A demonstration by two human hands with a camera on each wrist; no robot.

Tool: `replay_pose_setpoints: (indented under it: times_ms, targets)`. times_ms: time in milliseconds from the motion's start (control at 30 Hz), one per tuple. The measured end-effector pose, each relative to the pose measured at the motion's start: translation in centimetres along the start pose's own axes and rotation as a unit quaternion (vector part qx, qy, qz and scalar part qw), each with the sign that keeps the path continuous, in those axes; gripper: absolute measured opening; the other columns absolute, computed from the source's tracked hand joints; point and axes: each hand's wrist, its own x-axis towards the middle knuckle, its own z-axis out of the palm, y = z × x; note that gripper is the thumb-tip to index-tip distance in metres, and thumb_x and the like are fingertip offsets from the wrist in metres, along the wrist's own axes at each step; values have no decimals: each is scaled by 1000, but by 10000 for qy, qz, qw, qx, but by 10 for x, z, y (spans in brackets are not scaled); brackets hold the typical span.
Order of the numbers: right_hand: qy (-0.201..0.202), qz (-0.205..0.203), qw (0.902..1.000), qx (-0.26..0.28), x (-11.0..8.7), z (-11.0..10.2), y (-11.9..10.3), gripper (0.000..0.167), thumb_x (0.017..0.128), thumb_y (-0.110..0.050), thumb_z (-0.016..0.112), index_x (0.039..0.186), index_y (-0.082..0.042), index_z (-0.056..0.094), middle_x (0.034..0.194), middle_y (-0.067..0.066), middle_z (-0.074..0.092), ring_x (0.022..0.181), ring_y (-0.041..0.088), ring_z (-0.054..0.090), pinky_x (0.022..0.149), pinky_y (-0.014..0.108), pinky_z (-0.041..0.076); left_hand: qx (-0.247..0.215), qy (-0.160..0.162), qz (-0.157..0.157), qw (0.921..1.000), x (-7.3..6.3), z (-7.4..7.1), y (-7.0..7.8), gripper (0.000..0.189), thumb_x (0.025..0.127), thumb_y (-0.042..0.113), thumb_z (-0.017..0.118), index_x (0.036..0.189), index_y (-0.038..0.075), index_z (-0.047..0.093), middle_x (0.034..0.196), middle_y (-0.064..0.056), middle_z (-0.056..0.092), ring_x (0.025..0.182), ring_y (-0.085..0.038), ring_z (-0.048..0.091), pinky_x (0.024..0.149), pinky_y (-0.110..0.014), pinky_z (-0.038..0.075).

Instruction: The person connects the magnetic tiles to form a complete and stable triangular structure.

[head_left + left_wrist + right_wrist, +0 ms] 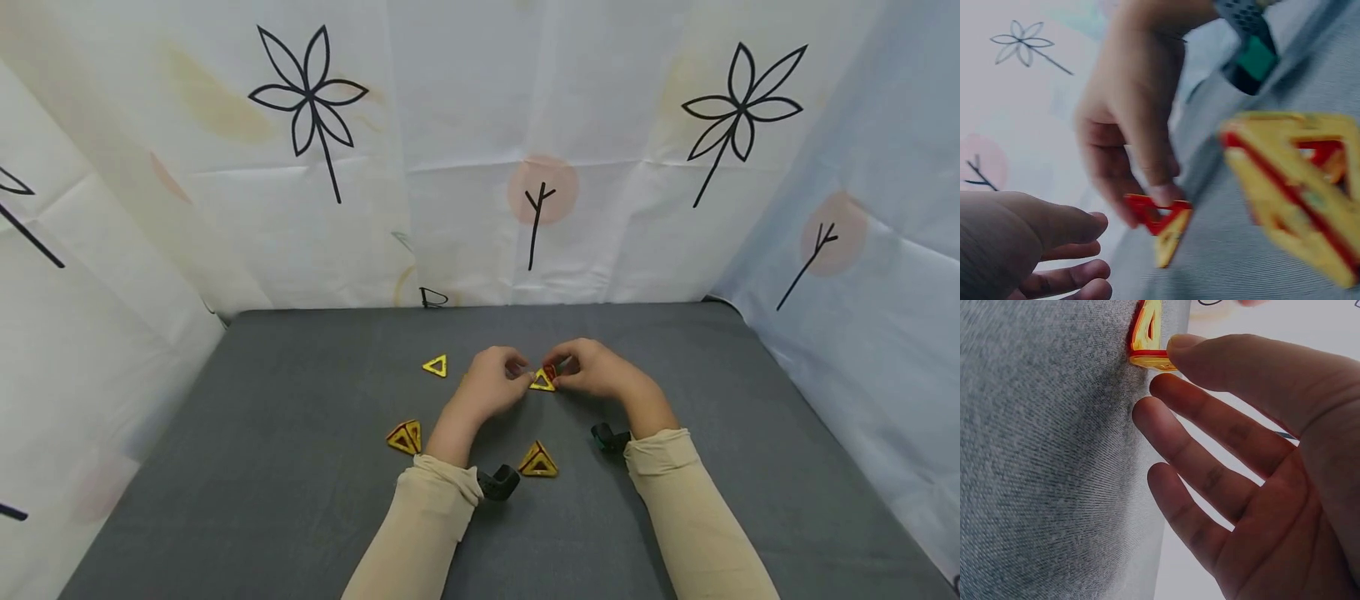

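Note:
My right hand (pixel 596 368) pinches a small piece of joined red and yellow triangular tiles (pixel 1175 228) by its red side, between thumb and fingers. That piece stands at the cloth surface, and in the right wrist view the thumb (pixel 1200 357) lies against its edge. Just to the left is my left hand (pixel 491 382), its fingers loosely bent. In the left wrist view a gap separates the left fingers (pixel 1079 228) from the tiles, and nothing is in that hand.
A flat yellow triangle (pixel 444 367) lies left of the hands. Nearer are two yellow-and-red pyramid shapes, one (pixel 406 435) beside the left forearm, the other (pixel 534 455) between the forearms. Patterned white fabric (pixel 465 167) hangs behind the grey cloth-covered table (pixel 315 517).

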Motion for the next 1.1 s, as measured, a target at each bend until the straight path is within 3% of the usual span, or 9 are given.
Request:
replay_pose_setpoints:
  times_ms: [233, 433, 567, 667, 833, 1100]
  targets:
    - [-19, 129, 9999, -104, 0, 0, -1, 32, 102, -3, 68, 134, -1, 69, 126, 18, 70, 114, 37, 72, 94, 47, 60, 78, 125, -154, 9998, -7, -23, 7, 31, 105, 24, 69, 130, 5, 73, 127, -17, 70, 114, -33, 68, 95, -52, 57]
    - [-20, 102, 9999, -127, 0, 0, -1, 30, 102, -4, 69, 133, -2, 70, 123, 16, 71, 113, 35, 72, 93, 46, 60, 454, 480, -335, 9973, -11, -33, 2, 33, 104, 27, 70, 127, 3, 74, 128, -17, 71, 118, -34, 68, 97, -53, 57]
    - [-21, 70, 9999, -103, 0, 1, -1, 30, 102, -4, 70, 132, -2, 70, 123, 16, 71, 113, 35, 73, 92, 45, 60, 987, 641, -539, 9916, -13, -35, -5, 35, 103, 27, 72, 128, 3, 73, 128, -18, 71, 117, -35, 68, 95, -53, 57]
    - [-32, 37, 10000, -56, 0, 0, 0, 30, 102, -5, 69, 132, -2, 70, 122, 16, 72, 114, 35, 72, 92, 45, 60, 1551, 710, -786, 9822, -14, -36, -10, 34, 100, 24, 76, 128, 5, 74, 128, -17, 71, 120, -38, 66, 98, -53, 56]
    - [-40, -27, 10000, 23, 0, 0, 1, 30, 102, -4, 69, 132, -1, 70, 122, 16, 72, 115, 35, 72, 93, 46, 60, 2114, 555, -1179, 9687, -13, -37, -13, 37, 92, 18, 83, 128, 10, 76, 130, -16, 70, 125, -43, 61, 103, -56, 52]
    - [-32, 2, 10000, 8, 0, 1, 2, 30, 102, -4, 69, 132, -2, 70, 121, 15, 72, 115, 35, 72, 94, 46, 60, 2228, 112, -1479, 9635, -11, -35, -16, 38, 90, 17, 85, 126, 11, 76, 135, -18, 65, 129, -43, 58, 101, -57, 53]
